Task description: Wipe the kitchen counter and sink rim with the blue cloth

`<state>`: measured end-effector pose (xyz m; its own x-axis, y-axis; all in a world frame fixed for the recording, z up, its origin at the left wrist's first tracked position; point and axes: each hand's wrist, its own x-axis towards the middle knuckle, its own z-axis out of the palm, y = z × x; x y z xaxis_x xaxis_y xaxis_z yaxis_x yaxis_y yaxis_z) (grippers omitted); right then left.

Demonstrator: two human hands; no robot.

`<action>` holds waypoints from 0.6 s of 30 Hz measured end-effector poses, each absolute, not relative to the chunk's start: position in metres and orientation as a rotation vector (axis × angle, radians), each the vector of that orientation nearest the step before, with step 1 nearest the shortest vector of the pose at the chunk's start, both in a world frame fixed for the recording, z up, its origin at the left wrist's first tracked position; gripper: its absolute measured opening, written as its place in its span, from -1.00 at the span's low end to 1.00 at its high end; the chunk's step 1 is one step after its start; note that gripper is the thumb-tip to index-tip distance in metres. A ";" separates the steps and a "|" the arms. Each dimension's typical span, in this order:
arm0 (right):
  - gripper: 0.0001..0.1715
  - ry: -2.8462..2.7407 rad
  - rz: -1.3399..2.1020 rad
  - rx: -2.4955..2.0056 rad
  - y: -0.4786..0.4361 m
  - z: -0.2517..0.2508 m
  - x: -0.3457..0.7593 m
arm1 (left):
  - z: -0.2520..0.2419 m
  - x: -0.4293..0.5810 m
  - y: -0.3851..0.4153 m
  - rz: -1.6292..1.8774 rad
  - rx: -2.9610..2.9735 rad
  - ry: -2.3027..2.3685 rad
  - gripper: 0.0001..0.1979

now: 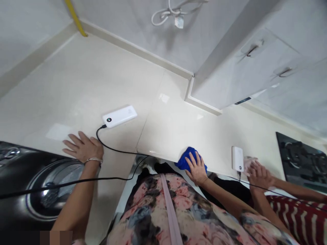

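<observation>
My left hand [84, 148] lies on the pale countertop [102, 81] beside the sink, palm down with fingers spread. A bracelet is on that wrist. Just beyond it is a white power bank [120, 116] with a small round dark display and a black cable [112, 148] plugged into its end. At the counter's front edge, my right hand [196, 169] holds a bunched blue cloth [186, 158] against the surface, fingers bent over it. Part of the cloth is hidden under the palm.
A dark sink [15, 177] with a round basin is at left. On the right, a co-worker's hands [259, 175] press a pale pink cloth [249, 163] near a second white power bank [237, 158]. Beyond is a black gas hob [301, 160]. A wall corner [192, 85] juts out.
</observation>
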<state>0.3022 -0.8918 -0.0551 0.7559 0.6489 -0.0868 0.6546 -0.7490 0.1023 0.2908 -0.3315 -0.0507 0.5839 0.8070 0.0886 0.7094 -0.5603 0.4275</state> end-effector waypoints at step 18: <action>-0.12 1.567 -0.286 2.908 -0.643 -0.040 0.344 | -0.046 0.289 -0.334 0.269 2.477 1.283 -0.30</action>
<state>0.3444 -0.6434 -0.0399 0.5421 0.8375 -0.0684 0.8077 -0.5417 -0.2328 0.2888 -0.3336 -0.0465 0.5745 0.8184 0.0123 0.7545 -0.5354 0.3795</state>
